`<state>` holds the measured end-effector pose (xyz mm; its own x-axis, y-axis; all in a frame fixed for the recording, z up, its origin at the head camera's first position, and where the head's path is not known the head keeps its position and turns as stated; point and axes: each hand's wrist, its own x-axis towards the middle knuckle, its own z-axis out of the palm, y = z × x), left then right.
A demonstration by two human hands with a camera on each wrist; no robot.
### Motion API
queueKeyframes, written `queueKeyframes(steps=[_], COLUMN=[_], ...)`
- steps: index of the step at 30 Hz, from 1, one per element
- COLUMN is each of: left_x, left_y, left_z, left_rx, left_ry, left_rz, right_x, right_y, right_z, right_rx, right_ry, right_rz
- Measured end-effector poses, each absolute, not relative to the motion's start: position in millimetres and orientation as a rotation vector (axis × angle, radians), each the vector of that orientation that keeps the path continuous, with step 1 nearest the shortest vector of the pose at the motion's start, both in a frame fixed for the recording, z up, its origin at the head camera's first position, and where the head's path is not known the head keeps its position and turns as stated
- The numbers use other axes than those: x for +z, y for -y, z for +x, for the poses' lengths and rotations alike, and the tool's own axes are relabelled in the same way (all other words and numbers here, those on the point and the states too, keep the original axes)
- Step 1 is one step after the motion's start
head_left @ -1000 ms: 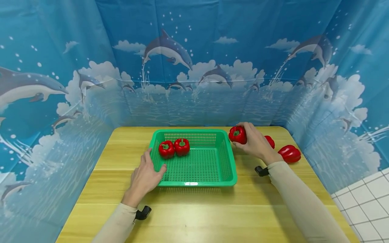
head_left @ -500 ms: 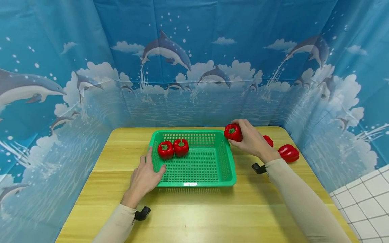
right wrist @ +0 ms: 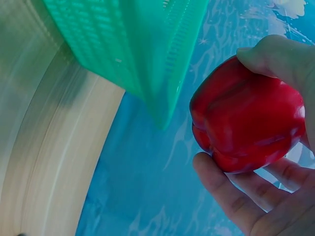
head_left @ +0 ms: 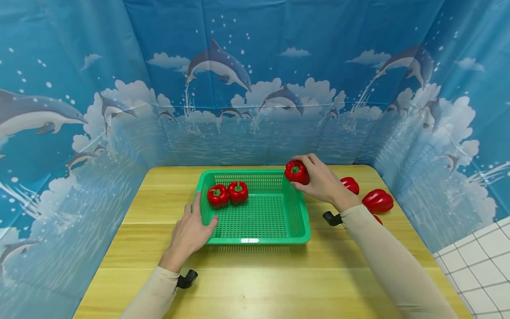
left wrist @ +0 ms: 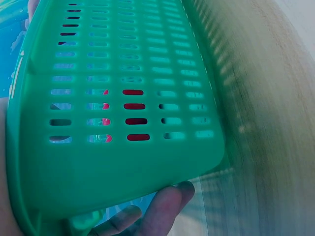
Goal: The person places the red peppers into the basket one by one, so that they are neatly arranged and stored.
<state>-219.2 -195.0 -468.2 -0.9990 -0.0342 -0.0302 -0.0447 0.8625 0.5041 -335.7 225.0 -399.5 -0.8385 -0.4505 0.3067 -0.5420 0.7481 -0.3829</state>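
Note:
In the head view my right hand (head_left: 320, 179) holds a red bell pepper (head_left: 296, 172) above the right rim of a green plastic basket (head_left: 255, 241). The right wrist view shows the thumb on one side of that bell pepper (right wrist: 248, 115) and the fingers on the other. My left hand (head_left: 191, 232) grips the basket's left side near its front corner. Two more red bell peppers, a left one (head_left: 218, 196) and a right one (head_left: 238, 192), sit stem up in the basket's back left. In the left wrist view fingers (left wrist: 165, 209) curl round the basket's edge.
Right of the basket lie red bell peppers: one behind the wrist (head_left: 349, 184), a larger one (head_left: 378, 201), and one mostly hidden by the sleeve (head_left: 378, 219). A wooden table (head_left: 247, 288) carries everything. A dolphin-print curtain (head_left: 255, 133) surrounds its back and sides.
My right hand has moved left with the bell pepper, from beside the basket to above its right rim. The left hand and basket have stayed put. Another pepper now shows beside the right sleeve.

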Motion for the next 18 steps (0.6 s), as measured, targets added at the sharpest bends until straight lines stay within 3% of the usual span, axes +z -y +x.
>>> queueKeyframes(steps=[18], left_x=[-468], left_y=[195], left_z=[-218], left_rx=[0.799], left_ry=[-3.009], left_rz=[-0.063], right_x=[-395], right_y=[-199], right_z=[-337], right_rx=[0.722], right_ry=[2.805], right_rz=[0.855])
